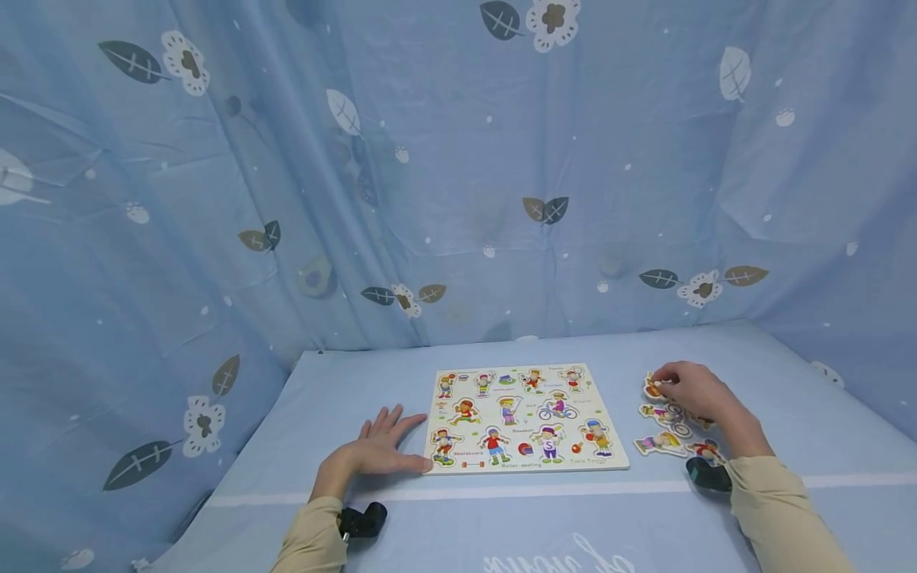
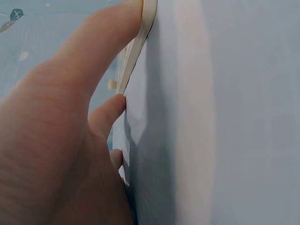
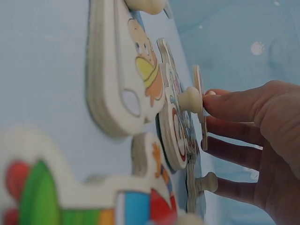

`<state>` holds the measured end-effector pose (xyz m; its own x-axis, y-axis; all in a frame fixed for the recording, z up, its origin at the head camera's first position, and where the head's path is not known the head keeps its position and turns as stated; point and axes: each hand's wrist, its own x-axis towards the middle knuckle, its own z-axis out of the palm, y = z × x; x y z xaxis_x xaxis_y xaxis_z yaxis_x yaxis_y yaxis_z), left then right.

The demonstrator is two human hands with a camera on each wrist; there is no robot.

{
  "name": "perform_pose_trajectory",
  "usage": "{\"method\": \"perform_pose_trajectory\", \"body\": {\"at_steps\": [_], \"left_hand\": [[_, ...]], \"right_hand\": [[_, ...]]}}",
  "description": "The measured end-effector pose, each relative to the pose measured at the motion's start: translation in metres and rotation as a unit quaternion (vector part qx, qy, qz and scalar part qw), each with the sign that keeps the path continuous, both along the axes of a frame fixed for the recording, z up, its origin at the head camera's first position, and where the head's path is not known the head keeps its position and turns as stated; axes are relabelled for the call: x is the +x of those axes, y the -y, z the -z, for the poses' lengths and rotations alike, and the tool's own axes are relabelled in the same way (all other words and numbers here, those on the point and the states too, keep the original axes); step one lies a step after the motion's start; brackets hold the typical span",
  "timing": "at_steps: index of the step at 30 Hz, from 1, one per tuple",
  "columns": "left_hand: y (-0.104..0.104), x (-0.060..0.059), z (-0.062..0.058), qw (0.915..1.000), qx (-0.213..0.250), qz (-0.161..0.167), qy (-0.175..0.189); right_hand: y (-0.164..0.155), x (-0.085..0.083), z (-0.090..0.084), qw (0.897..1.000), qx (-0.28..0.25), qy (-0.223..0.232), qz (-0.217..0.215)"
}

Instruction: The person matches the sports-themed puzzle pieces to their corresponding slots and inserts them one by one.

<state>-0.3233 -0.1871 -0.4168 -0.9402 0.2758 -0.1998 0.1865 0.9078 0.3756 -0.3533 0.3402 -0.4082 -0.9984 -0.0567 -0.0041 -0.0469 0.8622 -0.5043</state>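
Note:
A wooden peg puzzle board (image 1: 530, 436) with printed sports figures lies flat on the table. My left hand (image 1: 383, 446) rests at its left edge, fingers spread, with the thumb touching the near left corner; the left wrist view shows the thumb against the board's edge (image 2: 149, 18). To the right of the board, my right hand (image 1: 698, 391) pinches a small puzzle piece (image 1: 652, 387) between thumb and fingers. The right wrist view has this piece (image 3: 198, 79) nearly edge-on. Under and beside that hand lie several loose knobbed pieces, among them a cyclist piece (image 1: 669, 414).
Nearer me are a piece with a yellow-haired figure (image 1: 662, 443) and another in red (image 1: 705, 450). The table has a pale blue cloth (image 1: 544, 497) with a white stripe. A patterned blue curtain (image 1: 458, 159) hangs behind and at both sides.

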Motion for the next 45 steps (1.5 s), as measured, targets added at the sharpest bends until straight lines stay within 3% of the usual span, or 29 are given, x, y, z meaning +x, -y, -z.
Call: {"method": "perform_pose_trajectory", "body": {"at_steps": [25, 36, 45], "left_hand": [[0.000, 0.002, -0.001, 1.0000, -0.003, -0.001, -0.002], [-0.001, 0.001, -0.002, 1.0000, -0.009, -0.001, -0.001], [-0.001, 0.001, -0.002, 1.0000, -0.008, 0.000, 0.000]], "right_hand": [[0.009, 0.001, -0.012, 0.999, 0.012, -0.036, -0.033], [0.021, 0.003, -0.021, 0.998, 0.022, -0.052, -0.020], [0.032, 0.003, -0.026, 0.996, 0.023, -0.072, -0.055]]}}
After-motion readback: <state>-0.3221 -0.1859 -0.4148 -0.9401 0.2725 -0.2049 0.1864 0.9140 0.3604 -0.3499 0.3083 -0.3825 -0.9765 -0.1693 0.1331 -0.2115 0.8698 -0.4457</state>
